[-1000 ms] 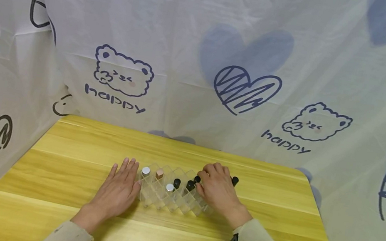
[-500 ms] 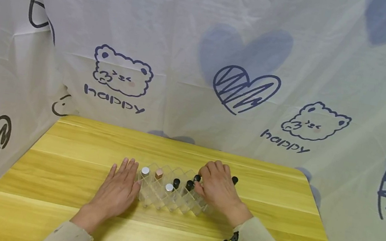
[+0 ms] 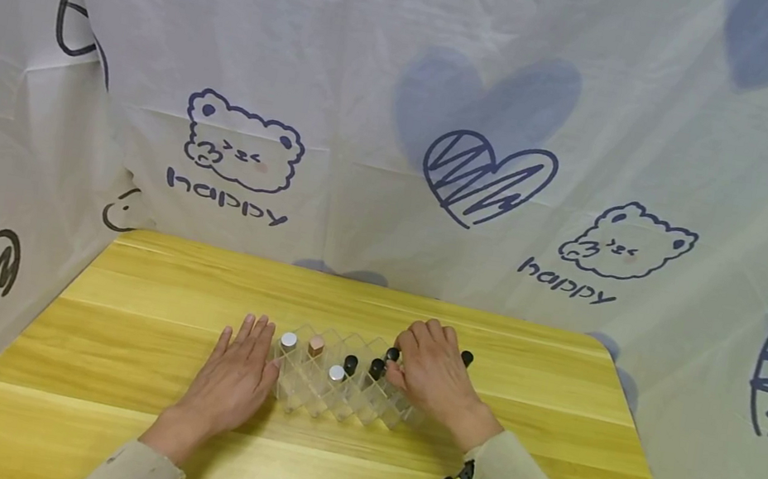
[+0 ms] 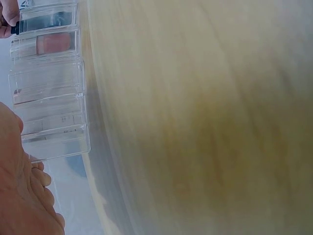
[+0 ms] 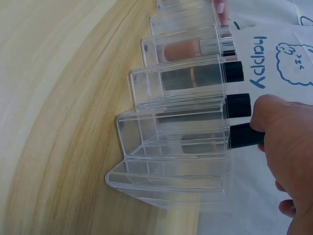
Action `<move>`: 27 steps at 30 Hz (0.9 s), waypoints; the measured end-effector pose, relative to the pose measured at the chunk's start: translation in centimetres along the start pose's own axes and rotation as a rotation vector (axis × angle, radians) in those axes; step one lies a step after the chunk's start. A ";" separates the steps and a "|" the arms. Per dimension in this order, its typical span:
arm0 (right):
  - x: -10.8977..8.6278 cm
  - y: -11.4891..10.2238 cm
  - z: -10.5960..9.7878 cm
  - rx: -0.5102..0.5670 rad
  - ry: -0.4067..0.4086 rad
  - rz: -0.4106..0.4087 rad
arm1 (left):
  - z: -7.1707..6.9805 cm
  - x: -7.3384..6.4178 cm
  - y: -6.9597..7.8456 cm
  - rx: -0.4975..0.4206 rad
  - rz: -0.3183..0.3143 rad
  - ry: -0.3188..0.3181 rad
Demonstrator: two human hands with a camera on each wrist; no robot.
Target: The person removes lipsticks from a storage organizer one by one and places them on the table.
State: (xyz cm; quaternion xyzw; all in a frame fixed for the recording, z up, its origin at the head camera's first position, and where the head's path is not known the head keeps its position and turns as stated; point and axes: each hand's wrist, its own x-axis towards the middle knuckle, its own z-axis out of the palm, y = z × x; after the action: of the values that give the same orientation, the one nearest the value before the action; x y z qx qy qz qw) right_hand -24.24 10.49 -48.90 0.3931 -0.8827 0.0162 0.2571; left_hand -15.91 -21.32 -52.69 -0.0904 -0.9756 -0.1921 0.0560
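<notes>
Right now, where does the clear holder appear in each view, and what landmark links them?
Head: the clear holder is below centre, between left hand and right hand.
Left wrist: the clear holder is at upper left.
Right wrist: the clear holder is central, reaching the top.
Shared landmark: the right hand, at a black cap.

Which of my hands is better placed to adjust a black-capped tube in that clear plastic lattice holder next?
Likely your right hand: it pinches a black cylindrical cap, while your left hand rests straight-fingered beside the left end of the clear plastic lattice holder.
</notes>
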 end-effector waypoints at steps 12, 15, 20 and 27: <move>0.0 0.0 -0.4 0.018 -0.021 0.026 | -0.2 0.0 0.0 0.070 0.027 0.019; 0.0 0.0 -0.4 0.021 -0.021 0.030 | -0.4 0.0 0.1 0.093 0.031 0.022; -0.1 0.1 -0.5 0.018 -0.017 0.027 | -0.6 0.0 0.3 0.111 0.033 0.021; 0.1 0.1 -0.8 0.024 -0.011 0.026 | -0.7 0.1 0.4 0.119 0.030 0.020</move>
State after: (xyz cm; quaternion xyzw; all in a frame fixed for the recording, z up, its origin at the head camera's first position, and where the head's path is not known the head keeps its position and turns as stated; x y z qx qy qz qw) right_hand -24.06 10.65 -48.15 0.3848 -0.8889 0.0278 0.2471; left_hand -15.91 -21.18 -51.92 -0.0995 -0.9832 -0.1339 0.0738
